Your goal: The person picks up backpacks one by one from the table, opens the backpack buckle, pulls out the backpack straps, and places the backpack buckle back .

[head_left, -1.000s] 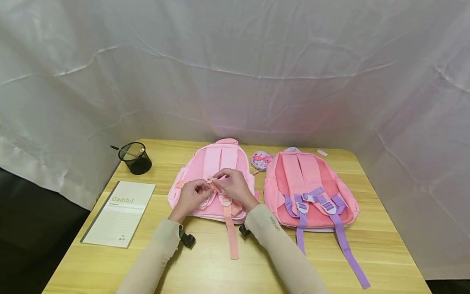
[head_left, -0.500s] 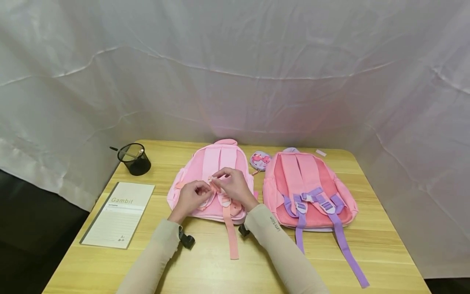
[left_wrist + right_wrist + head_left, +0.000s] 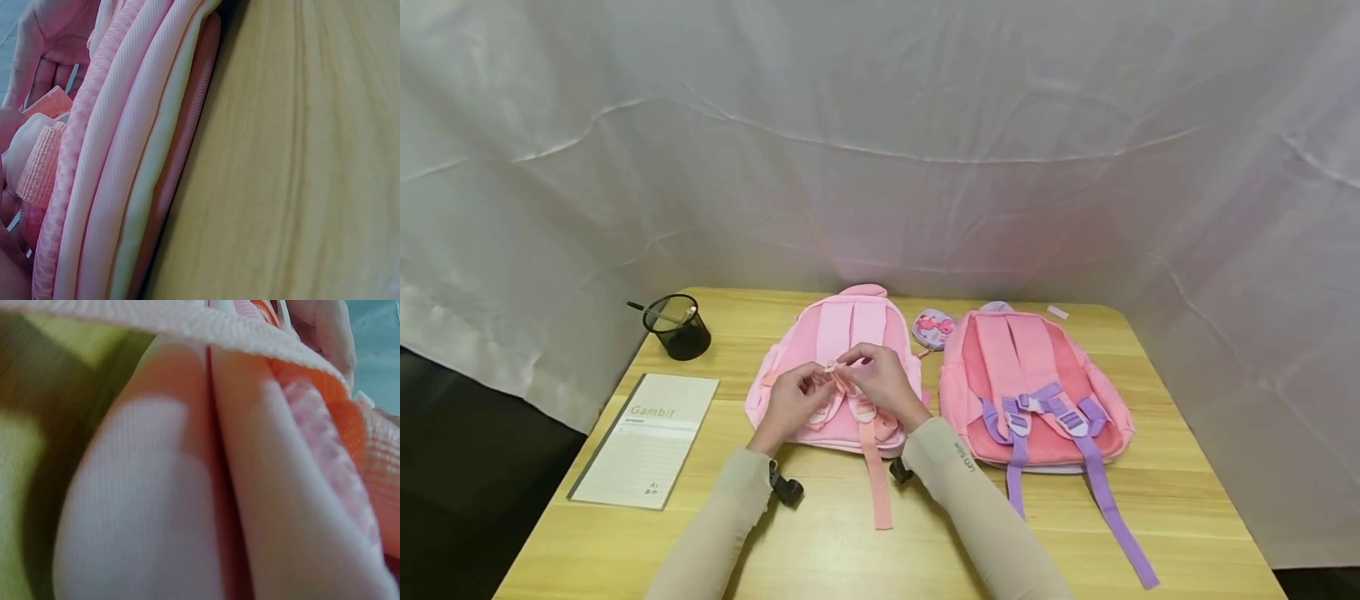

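Observation:
A light pink backpack (image 3: 835, 321) lies on the table with its shoulder straps facing up. Over its lower middle, my left hand (image 3: 792, 404) and right hand (image 3: 886, 385) meet, thumbs and fingertips pinching a short peach strap (image 3: 842, 384) with a small pale buckle (image 3: 830, 366) on it. Fingers partly cover the buckle, so I cannot tell whether it is fastened. Below the right hand, a loose peach strap end (image 3: 877, 487) hangs over the bag's edge onto the table. The left wrist view shows peach webbing (image 3: 41, 165) beside a white plastic piece (image 3: 24, 139).
To the right lies a coral pink backpack (image 3: 958, 375) with purple straps (image 3: 1108, 504) trailing toward the front. A small pouch (image 3: 933, 327) sits between the bags. At the left are a black mesh pen cup (image 3: 687, 340) and a notebook (image 3: 647, 442). Grey curtains (image 3: 880, 208) surround the table.
The head view shifts slightly. Both hands stay together over the light pink backpack, with only small finger movement at the peach strap.

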Demonstrator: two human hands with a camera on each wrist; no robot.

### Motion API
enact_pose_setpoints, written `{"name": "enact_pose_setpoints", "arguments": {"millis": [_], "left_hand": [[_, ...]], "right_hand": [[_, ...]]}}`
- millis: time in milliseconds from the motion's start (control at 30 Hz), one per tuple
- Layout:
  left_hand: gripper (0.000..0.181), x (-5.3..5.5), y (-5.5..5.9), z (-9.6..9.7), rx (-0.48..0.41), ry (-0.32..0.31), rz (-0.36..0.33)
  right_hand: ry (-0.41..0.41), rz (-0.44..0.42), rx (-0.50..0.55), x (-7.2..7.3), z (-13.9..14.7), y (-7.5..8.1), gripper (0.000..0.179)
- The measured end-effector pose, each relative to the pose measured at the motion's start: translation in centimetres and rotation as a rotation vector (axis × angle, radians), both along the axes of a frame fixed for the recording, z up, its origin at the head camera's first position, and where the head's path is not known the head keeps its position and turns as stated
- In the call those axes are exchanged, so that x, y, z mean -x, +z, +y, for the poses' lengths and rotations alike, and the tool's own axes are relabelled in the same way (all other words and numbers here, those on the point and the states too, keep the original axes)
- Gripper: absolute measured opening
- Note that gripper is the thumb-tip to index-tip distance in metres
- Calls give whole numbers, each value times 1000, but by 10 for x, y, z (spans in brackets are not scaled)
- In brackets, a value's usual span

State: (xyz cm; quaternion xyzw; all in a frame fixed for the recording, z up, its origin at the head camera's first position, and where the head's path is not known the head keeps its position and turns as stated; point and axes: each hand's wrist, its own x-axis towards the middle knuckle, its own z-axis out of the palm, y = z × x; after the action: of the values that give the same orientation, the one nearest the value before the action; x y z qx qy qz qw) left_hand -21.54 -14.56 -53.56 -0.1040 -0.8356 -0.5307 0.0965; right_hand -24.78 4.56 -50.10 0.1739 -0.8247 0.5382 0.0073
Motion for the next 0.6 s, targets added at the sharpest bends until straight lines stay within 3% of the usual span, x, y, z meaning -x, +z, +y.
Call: {"name": "enact_pose_setpoints", "arguments": {"millis": [600], "left_hand": [[4,-1,-2,-1,65,-27,-4]], "right_hand": [[-9,11,13,0,3,-1,4]]}}
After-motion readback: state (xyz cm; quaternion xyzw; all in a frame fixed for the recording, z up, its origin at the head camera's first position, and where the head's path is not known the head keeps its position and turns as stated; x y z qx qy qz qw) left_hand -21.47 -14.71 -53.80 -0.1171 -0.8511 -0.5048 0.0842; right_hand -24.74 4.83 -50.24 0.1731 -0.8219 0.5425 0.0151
